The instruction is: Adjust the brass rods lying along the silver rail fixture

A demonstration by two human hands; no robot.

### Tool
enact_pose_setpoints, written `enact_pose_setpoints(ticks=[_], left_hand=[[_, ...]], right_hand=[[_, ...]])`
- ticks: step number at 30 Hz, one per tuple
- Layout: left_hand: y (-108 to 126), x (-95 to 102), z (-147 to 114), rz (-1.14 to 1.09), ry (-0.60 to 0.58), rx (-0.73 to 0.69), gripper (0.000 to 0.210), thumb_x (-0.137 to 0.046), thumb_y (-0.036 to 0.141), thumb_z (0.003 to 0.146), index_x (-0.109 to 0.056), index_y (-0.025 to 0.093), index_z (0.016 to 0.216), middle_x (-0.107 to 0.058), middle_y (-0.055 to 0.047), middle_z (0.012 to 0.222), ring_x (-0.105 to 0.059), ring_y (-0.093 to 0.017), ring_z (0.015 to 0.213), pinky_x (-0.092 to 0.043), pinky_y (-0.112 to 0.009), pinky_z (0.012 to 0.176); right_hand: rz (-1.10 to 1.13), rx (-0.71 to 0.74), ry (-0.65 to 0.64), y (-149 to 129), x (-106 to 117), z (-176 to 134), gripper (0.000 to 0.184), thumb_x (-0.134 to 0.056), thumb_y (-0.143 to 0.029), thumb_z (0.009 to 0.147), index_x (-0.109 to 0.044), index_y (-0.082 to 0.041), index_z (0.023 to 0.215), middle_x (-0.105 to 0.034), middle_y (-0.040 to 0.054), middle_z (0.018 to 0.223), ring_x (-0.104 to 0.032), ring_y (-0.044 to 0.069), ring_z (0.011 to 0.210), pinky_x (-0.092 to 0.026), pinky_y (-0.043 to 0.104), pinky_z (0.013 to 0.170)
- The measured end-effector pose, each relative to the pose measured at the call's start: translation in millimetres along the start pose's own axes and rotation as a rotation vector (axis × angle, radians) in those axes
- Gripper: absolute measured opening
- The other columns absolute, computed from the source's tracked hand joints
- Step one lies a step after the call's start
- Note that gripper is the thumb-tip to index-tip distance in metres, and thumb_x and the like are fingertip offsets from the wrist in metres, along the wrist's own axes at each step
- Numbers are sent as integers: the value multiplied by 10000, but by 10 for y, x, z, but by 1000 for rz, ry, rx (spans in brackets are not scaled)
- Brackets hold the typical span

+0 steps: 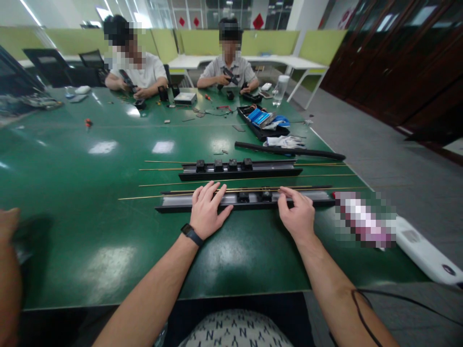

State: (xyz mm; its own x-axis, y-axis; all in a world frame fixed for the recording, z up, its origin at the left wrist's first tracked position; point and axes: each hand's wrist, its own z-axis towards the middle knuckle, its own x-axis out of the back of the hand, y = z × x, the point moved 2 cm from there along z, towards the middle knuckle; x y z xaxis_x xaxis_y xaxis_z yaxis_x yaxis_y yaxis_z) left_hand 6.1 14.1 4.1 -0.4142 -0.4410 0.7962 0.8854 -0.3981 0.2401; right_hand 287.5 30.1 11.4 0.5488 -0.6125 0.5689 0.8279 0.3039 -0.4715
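A long black rail (173, 209) with a silvery inner channel lies across the green table in front of me. Two small black blocks (266, 195) sit in it between my hands. My left hand (210, 207) rests over the rail's left part, fingers spread and palm down. Thumb and forefinger of my right hand (298, 212) are pinched at the rail's back edge, on a thin brass rod. Just behind the rail's left end shows a brass rod (141, 197); my left fingers partly cover its line.
Farther back lies a second black rail (238, 175) with several black blocks and brass rods. Beyond are a black tube (289, 150), white gloves (285, 141) and a black tray (249, 120). Two people sit opposite. Another person's arm (9, 270) enters at left.
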Motion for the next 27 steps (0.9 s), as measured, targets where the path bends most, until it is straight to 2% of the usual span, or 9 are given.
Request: enact_pose_setpoints(ticks=[5, 16, 23, 27], left_hand=[[-1, -3, 4, 3, 4, -2, 576, -623, 477, 968, -536, 259, 1494, -596, -120, 1495, -465, -313, 1475, -275, -510, 1235], [2, 2, 6, 10, 13, -8, 568, -621, 482, 971, -543, 247, 1483, -596, -123, 1494, -465, -308, 1477, -274, -508, 1235], [2, -4, -2, 12, 13, -13, 570, -616, 482, 973, -538, 247, 1487, -594, -120, 1497, -467, -307, 1475, -263, -507, 1242], [4, -2, 5, 12, 12, -11, 572, -622, 479, 969, -541, 245, 1485, -597, -121, 1494, -469, -308, 1473, -265, -509, 1240]], right_hand=[[10, 11, -22, -10, -3, -2, 203, -612, -270, 926, -752, -225, 1065, -822, 59, 1032, -768, 260, 960, -485, 436, 984], [-14, -30, 20, 27, 3, 13, 186, -613, -269, 920, -739, -217, 1046, -823, 65, 978, -774, 262, 918, -482, 446, 985], [15, 54, -27, -14, -12, 0, 181, -621, -255, 923, -744, -221, 1051, -821, 59, 1004, -769, 253, 941, -478, 432, 964], [-11, 34, -4, -12, -4, 2, 182, -603, -252, 932, -753, -221, 1030, -820, 60, 1013, -760, 256, 940, -477, 429, 971]])
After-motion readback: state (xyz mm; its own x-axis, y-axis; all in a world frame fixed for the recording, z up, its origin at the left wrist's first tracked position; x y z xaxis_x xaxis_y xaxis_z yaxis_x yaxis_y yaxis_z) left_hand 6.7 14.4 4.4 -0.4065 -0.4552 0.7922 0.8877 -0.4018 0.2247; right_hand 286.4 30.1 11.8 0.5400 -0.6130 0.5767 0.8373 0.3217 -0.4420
